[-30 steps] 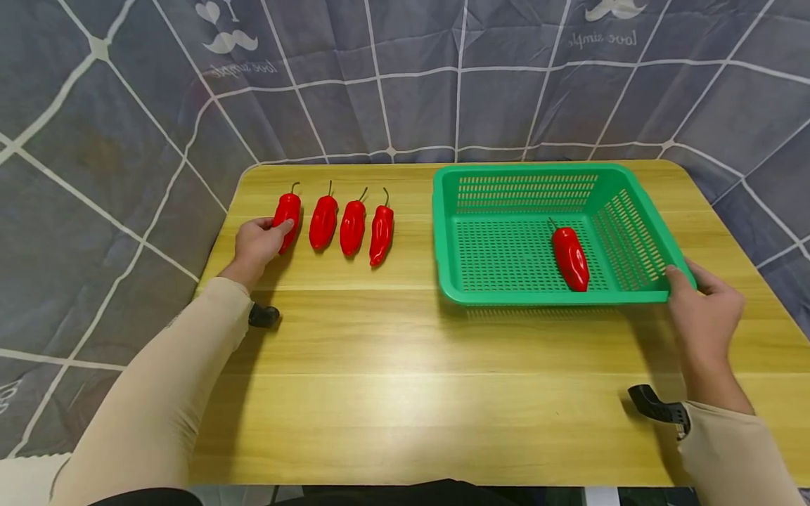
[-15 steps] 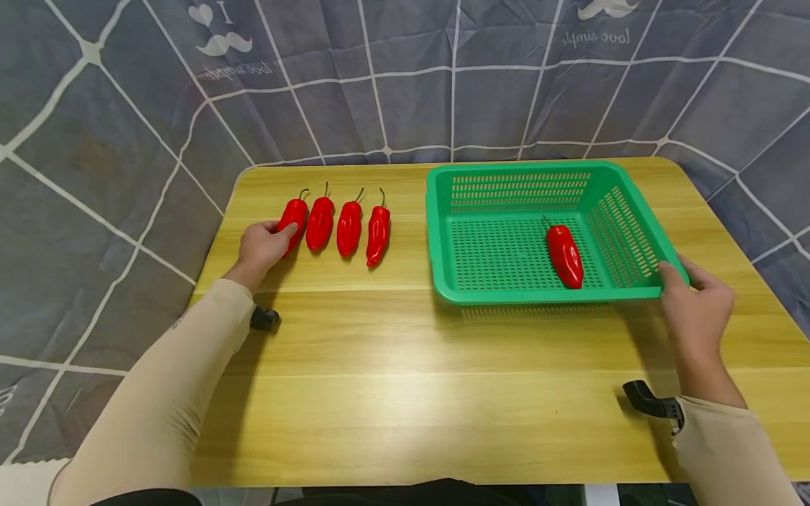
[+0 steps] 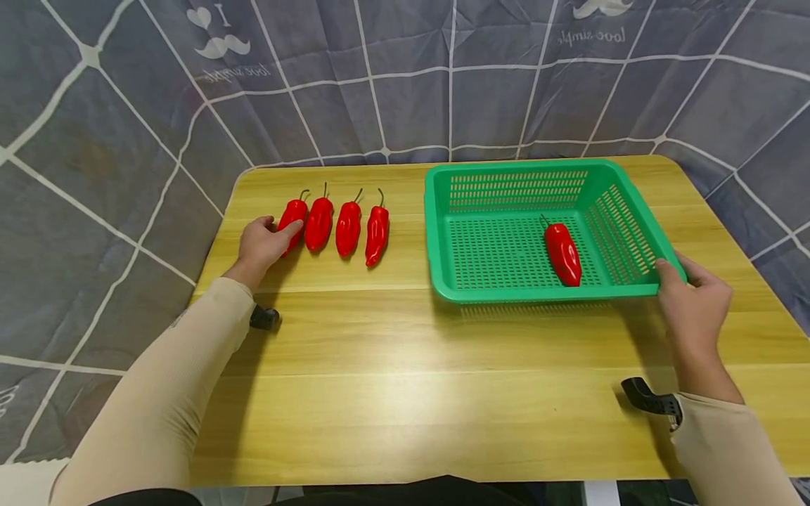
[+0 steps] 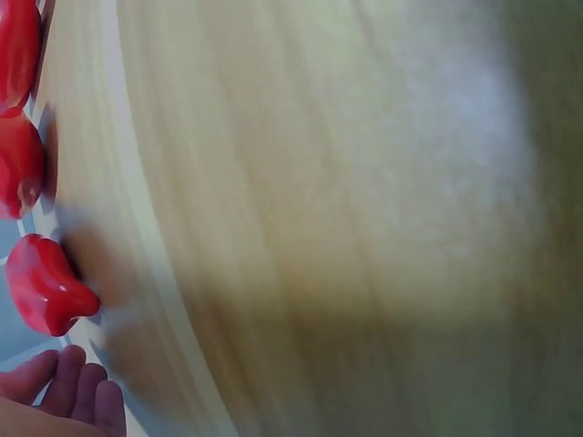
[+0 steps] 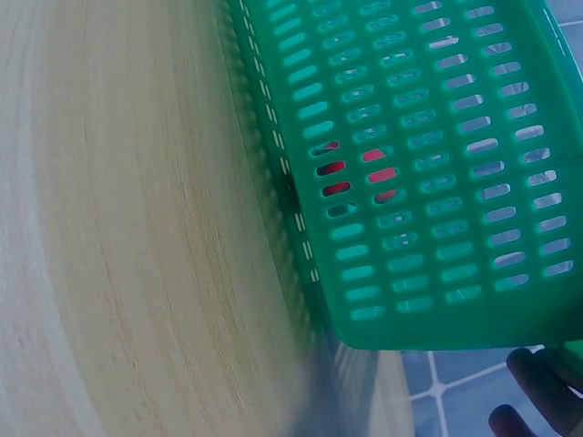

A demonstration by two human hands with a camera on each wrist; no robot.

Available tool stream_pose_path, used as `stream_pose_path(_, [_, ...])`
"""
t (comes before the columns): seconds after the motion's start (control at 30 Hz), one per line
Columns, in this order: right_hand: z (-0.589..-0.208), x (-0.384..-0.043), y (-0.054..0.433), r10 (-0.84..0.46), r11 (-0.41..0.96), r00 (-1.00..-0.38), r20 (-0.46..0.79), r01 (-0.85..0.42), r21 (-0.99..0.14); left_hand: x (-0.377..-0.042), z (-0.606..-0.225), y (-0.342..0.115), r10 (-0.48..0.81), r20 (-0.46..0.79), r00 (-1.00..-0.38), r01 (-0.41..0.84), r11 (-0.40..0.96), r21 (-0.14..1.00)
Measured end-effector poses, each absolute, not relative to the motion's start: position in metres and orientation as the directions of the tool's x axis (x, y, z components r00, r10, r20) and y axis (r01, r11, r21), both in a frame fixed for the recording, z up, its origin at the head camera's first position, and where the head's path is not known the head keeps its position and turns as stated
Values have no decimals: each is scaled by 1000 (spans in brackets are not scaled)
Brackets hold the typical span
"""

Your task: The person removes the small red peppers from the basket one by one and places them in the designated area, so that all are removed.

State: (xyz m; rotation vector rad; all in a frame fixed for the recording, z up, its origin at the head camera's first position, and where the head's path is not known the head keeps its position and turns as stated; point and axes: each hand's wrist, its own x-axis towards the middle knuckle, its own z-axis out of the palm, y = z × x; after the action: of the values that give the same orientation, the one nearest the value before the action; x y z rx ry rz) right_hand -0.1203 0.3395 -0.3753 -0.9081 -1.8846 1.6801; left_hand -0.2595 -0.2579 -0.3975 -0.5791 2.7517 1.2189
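A row of several red peppers lies on the table at the left in the head view. My left hand (image 3: pixel 262 242) is at the leftmost pepper (image 3: pixel 293 219), its thumb over the pepper's near side. In the left wrist view the fingers (image 4: pixel 107 405) are loose, a small gap from the nearest red pepper (image 4: pixel 47 287), with nothing between them. A green plastic basket (image 3: pixel 525 295) stands at the right, holding one red pepper (image 3: pixel 562 254). My right hand (image 3: pixel 694 306) grips its near right corner, thumb on the rim. The right wrist view shows the slotted basket wall (image 5: pixel 437 314).
The wooden table (image 3: pixel 405 393) has a grey cloth (image 3: pixel 418 112) with white lines behind it and along its sides. Other peppers in the row are the second (image 3: pixel 319 223), third (image 3: pixel 349 228) and rightmost (image 3: pixel 377 235).
The leftmost pepper has shifted right, closer to its neighbour, and now leans more. My left hand moved with it, then loosened its fingers. My right hand still grips the basket.
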Motion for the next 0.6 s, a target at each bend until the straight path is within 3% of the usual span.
stream_pose_path(0.6, [-376,-121,341,718,8,-689,-96,147,-989,-267,-375,-221,-259,-121,-958,-261,623,737])
